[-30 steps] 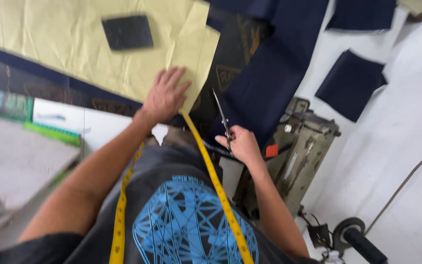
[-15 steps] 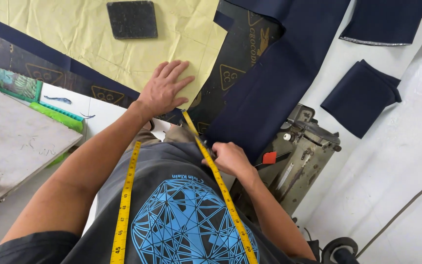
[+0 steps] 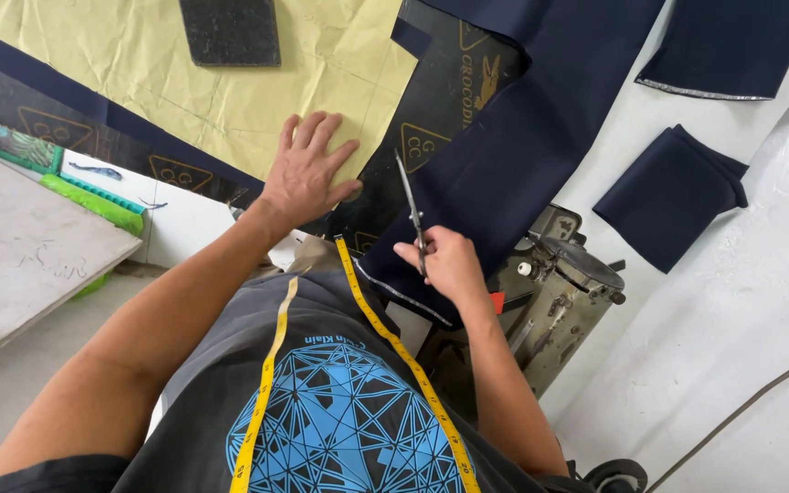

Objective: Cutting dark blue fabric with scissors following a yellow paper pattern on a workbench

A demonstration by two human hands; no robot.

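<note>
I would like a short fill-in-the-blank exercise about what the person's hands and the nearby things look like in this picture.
1. The right hand holds a pair of ____.
2. The left hand lies flat on the ____ paper pattern.
3. A yellow ____ hangs around the person's neck.
4. The folded cloth at the right is dark ____.

Missing words: scissors; yellow; measuring tape; blue

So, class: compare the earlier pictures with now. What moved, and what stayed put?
The right hand dropped toward the body with the scissors, then lifted them again, blades pointing up over the navy fabric. The left hand stayed flat on the yellow paper.
</note>
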